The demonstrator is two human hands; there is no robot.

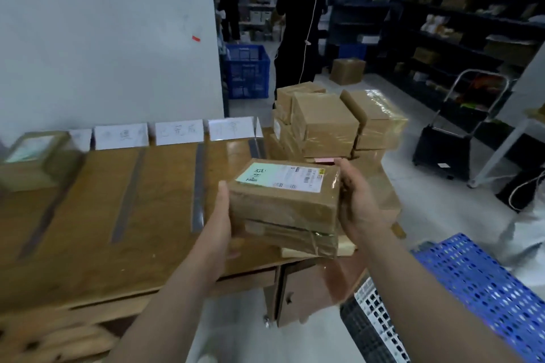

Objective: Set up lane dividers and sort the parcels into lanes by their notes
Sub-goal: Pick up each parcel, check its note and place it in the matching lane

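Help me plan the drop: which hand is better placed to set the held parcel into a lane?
Left, probably. The left hand holds the parcel on the side nearest the divider strips; the right hand holds its far side.

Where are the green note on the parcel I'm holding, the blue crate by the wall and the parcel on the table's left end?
green note [257, 174]: head view, middle of the handwritten slip.
blue crate [247, 72]: head view, its front mesh wall.
parcel on the table [32, 175]: head view, its brown front side.
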